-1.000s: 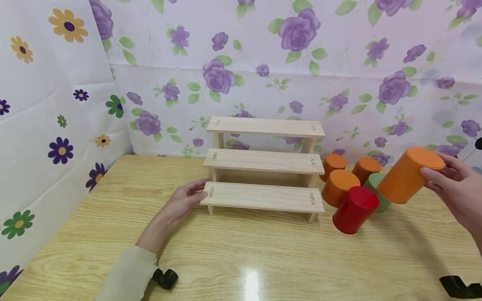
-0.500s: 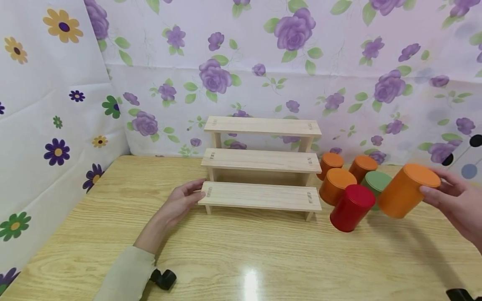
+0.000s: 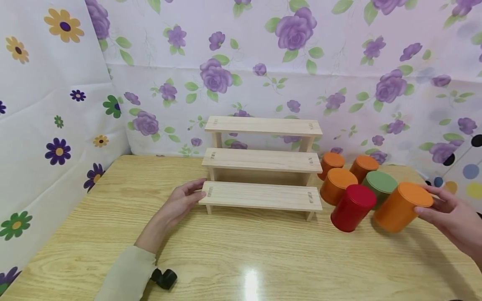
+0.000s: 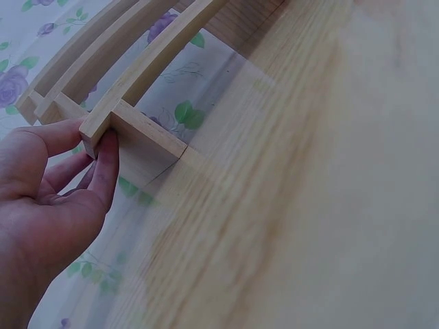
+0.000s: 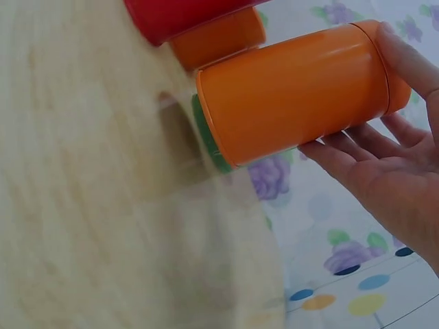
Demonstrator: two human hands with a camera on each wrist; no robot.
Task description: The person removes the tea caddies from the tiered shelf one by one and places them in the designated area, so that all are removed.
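A three-step wooden display shelf (image 3: 260,195) stands on the table. At its left end my left hand (image 3: 180,202) pinches the lowest board's corner, with thumb and fingers on either side of the wood (image 4: 103,116). On the right, my right hand (image 3: 453,217) grips a tall orange canister (image 3: 399,211) near its lidded top. In the right wrist view this canister (image 5: 295,92) is tilted, its base just off the tabletop with a shadow beneath. Right beside it are a green canister (image 3: 381,184), partly hidden, and a red canister (image 3: 353,208).
Behind the red canister stand several shorter orange canisters, among them a front one (image 3: 337,186), close to the shelf's right end. Floral cloth (image 3: 260,50) hangs behind the table (image 3: 211,255), and another patterned cloth (image 3: 34,125) runs along the left side.
My right hand has lowered the orange canister toward the table, slightly left and nearer me, showing more of the green one. My left hand keeps its hold on the shelf.
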